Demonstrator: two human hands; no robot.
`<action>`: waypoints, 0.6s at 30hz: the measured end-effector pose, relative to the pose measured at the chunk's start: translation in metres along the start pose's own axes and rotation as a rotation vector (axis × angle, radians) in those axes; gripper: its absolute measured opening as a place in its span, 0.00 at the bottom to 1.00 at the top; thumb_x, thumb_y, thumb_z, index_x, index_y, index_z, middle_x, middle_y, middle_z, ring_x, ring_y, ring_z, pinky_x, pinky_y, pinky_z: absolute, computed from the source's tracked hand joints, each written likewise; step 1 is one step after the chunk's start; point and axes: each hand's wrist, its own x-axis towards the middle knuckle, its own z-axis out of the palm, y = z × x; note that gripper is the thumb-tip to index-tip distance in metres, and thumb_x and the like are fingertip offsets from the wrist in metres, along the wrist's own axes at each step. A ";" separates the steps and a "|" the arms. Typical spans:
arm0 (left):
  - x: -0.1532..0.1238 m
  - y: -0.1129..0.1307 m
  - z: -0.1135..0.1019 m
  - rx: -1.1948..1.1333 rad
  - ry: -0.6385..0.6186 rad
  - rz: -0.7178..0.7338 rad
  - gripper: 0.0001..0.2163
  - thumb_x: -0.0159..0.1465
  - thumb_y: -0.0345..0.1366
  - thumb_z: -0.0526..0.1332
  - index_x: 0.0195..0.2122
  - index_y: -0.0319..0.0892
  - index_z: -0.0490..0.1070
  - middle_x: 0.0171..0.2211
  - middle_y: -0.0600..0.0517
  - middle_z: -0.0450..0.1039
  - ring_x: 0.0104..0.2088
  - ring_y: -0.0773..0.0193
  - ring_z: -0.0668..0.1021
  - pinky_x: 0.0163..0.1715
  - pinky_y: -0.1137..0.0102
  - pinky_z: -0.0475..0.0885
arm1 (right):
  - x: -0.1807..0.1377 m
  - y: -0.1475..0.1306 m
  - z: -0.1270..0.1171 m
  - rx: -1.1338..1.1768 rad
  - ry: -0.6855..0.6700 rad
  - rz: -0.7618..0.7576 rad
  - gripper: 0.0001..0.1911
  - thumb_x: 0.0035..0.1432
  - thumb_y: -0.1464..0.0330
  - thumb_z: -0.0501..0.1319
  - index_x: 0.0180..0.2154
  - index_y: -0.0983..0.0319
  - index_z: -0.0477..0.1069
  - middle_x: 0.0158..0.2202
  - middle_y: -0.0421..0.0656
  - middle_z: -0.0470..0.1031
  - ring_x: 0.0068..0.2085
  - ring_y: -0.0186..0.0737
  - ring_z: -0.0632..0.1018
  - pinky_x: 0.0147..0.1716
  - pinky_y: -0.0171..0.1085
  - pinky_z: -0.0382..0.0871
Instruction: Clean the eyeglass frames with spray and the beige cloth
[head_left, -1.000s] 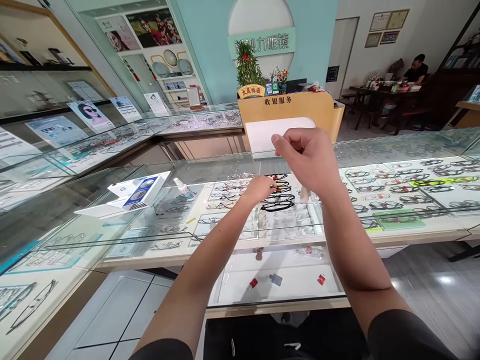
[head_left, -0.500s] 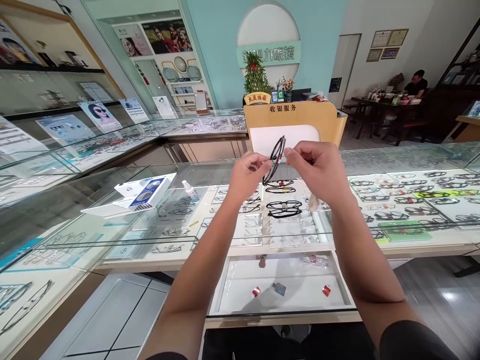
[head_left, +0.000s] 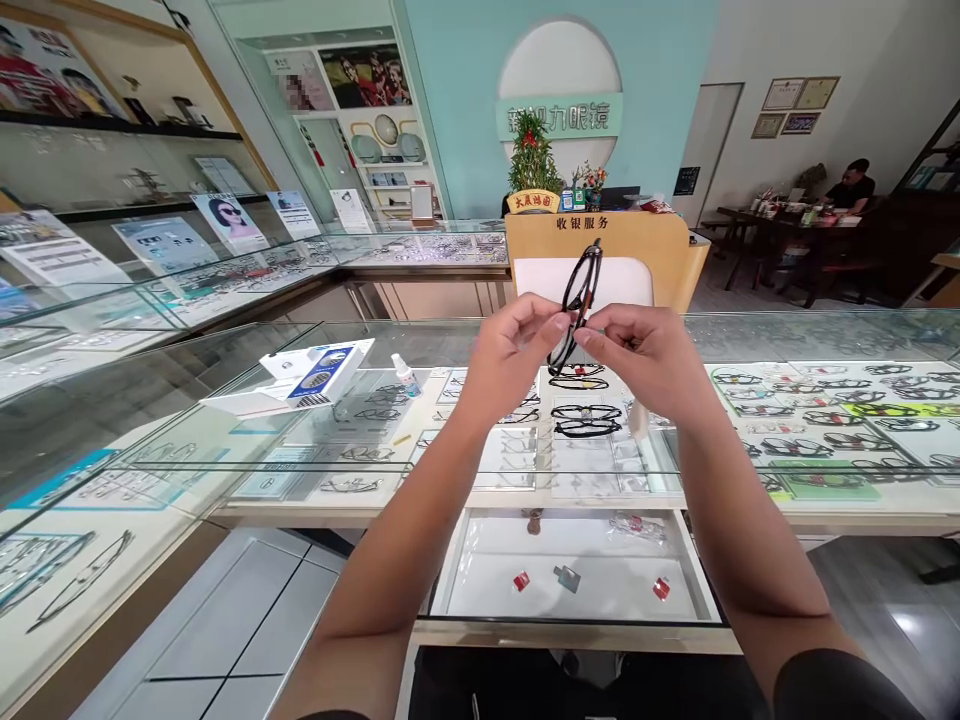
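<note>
A pair of dark-framed eyeglasses (head_left: 594, 272) is held up on end above the glass counter, lenses turned nearly edge-on to me. My left hand (head_left: 510, 355) pinches the frame near its middle between thumb and fingers. From the other side, the thumb and forefinger of my right hand (head_left: 651, 355) also close on the middle of the frame, where a small reddish patch shows. Fingers cover part of the frame there. Below the hands, several black eyeglasses (head_left: 586, 428) lie in a column inside the display case.
An open drawer (head_left: 585, 606) in front of me holds small red and grey tags and a clear plastic packet. On the counter at left are a white-and-blue box (head_left: 319, 378) and a spray bottle (head_left: 406, 376). A person (head_left: 853, 188) sits at a far table.
The eyeglasses have turned more upright, and both lens rims show more openly. My right hand has moved in closer to my left at the frame. The view has shifted slightly left.
</note>
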 end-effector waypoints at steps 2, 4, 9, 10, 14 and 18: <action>-0.003 -0.016 0.001 -0.012 0.015 -0.018 0.19 0.69 0.56 0.67 0.38 0.44 0.74 0.37 0.50 0.78 0.40 0.62 0.78 0.46 0.66 0.75 | 0.004 0.003 0.002 -0.056 -0.037 0.020 0.15 0.67 0.56 0.65 0.32 0.60 0.77 0.20 0.32 0.56 0.24 0.32 0.55 0.27 0.37 0.47; -0.007 -0.036 0.003 -0.048 0.046 -0.039 0.20 0.69 0.58 0.66 0.39 0.44 0.72 0.37 0.51 0.76 0.40 0.63 0.77 0.46 0.67 0.74 | 0.009 0.009 0.008 -0.126 -0.088 0.054 0.14 0.66 0.58 0.64 0.31 0.59 0.76 0.20 0.32 0.59 0.24 0.32 0.57 0.27 0.37 0.48; -0.029 -0.079 0.007 -0.066 0.103 -0.147 0.25 0.66 0.64 0.64 0.39 0.46 0.67 0.40 0.50 0.75 0.42 0.61 0.77 0.47 0.65 0.76 | 0.005 0.037 0.034 -0.268 -0.134 0.121 0.14 0.67 0.59 0.61 0.31 0.58 0.75 0.21 0.34 0.64 0.25 0.35 0.61 0.29 0.37 0.51; -0.035 -0.085 0.008 -0.052 0.091 -0.162 0.25 0.67 0.65 0.63 0.40 0.46 0.66 0.41 0.49 0.76 0.43 0.60 0.77 0.47 0.65 0.77 | -0.001 0.044 0.039 -0.277 -0.134 0.138 0.13 0.67 0.59 0.61 0.32 0.58 0.75 0.22 0.34 0.66 0.25 0.35 0.62 0.30 0.37 0.51; -0.057 -0.104 0.013 -0.032 0.048 -0.187 0.23 0.69 0.63 0.62 0.41 0.45 0.67 0.45 0.47 0.75 0.47 0.59 0.79 0.49 0.63 0.78 | -0.028 0.071 0.048 -0.327 -0.119 0.142 0.13 0.70 0.58 0.59 0.37 0.57 0.77 0.24 0.36 0.70 0.26 0.37 0.66 0.31 0.37 0.53; -0.069 -0.122 0.014 -0.103 0.072 -0.209 0.20 0.70 0.58 0.64 0.42 0.45 0.69 0.48 0.46 0.73 0.53 0.56 0.78 0.46 0.64 0.82 | -0.044 0.095 0.044 -0.439 -0.005 0.175 0.17 0.72 0.56 0.57 0.42 0.58 0.80 0.26 0.38 0.73 0.26 0.38 0.69 0.30 0.37 0.53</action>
